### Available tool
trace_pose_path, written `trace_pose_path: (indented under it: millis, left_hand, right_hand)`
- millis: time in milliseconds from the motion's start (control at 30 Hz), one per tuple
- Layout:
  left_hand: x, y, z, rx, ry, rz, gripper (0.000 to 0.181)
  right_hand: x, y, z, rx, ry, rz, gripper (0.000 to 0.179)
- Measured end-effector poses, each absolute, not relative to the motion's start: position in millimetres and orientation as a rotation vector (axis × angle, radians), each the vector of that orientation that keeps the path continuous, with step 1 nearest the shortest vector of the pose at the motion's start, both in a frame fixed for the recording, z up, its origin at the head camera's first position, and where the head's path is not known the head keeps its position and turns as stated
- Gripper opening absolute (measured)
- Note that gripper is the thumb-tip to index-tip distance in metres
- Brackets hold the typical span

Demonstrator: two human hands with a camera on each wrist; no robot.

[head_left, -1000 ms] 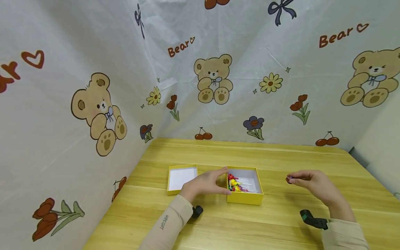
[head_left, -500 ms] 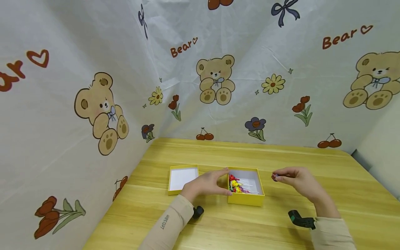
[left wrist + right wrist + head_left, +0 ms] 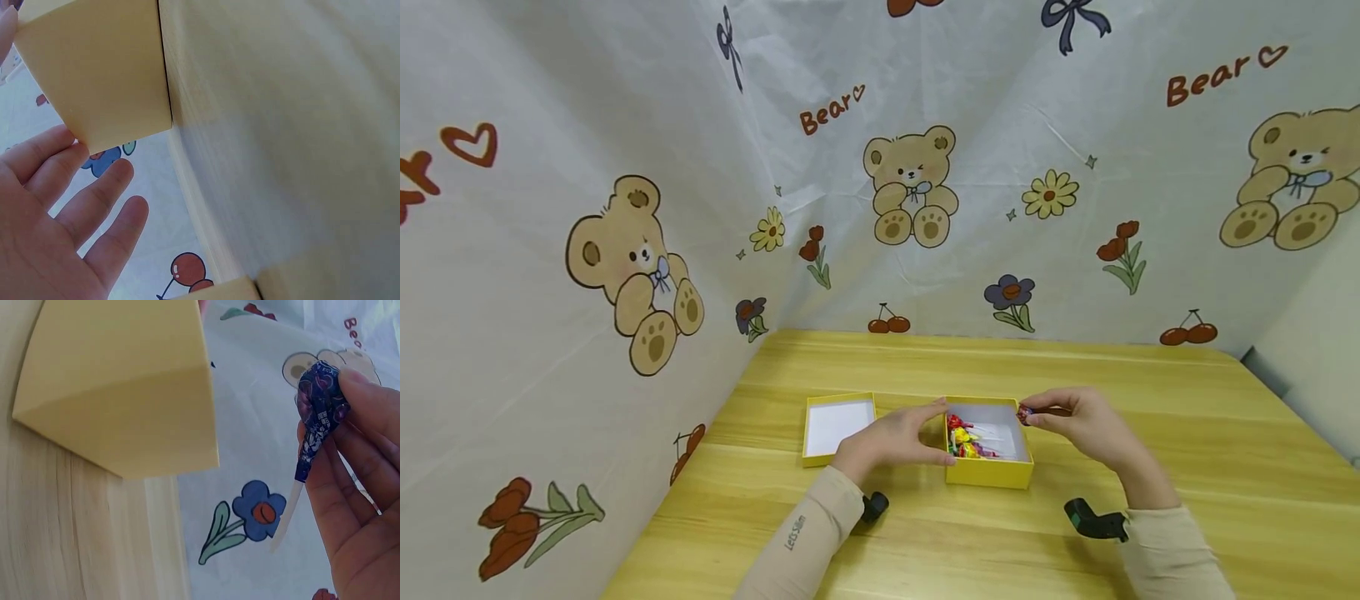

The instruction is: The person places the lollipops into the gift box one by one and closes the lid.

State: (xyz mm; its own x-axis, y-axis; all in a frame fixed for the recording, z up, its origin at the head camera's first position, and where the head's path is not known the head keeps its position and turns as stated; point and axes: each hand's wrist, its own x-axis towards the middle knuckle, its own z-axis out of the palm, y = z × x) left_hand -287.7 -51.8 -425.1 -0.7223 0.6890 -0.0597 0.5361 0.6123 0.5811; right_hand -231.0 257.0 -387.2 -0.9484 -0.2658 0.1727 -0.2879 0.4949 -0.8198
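My left hand [image 3: 898, 437] spans the left wall of an open yellow box [image 3: 988, 475], holding it with thumb and fingers at the two left corners. In the left wrist view, fingertips [image 3: 78, 147] touch the box's upper corner and the other fingers spread apart. Inside the box, several lollipops [image 3: 964, 437] in red and yellow wrappers lie along the left side, sticks pointing right. My right hand [image 3: 1086, 421] pinches a lollipop [image 3: 322, 403] in a dark blue and purple wrapper by its head, at the box's right rim. Its white stick points downward in the right wrist view.
A yellow-rimmed lid [image 3: 838, 425] with a white inside lies left of the box, partly behind my left hand. The wooden table [image 3: 925, 542] meets a bear-print cloth [image 3: 917, 275] at the back and left. Black wrist camera mounts [image 3: 1093, 521] stick out near both wrists.
My right hand has moved left with its lollipop, from well right of the box to its right rim. The left hand stays at the box's left side.
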Motion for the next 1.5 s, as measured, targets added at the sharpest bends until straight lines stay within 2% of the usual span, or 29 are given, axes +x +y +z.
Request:
trace_pose_path:
  millis: [767,1500]
  left_hand:
    - [-289.3,-51.6,-423.1,0.982,2.561,0.810,0.091]
    - [-289.3,-49.5,-427.7,0.981,2.553,0.821,0.090]
  right_hand:
    - [-241.6,225.3,-399.9,0.697,-2.712,1.610,0.023]
    - [-240.7,208.9,-410.2,0.793,-2.760,1.455,0.013]
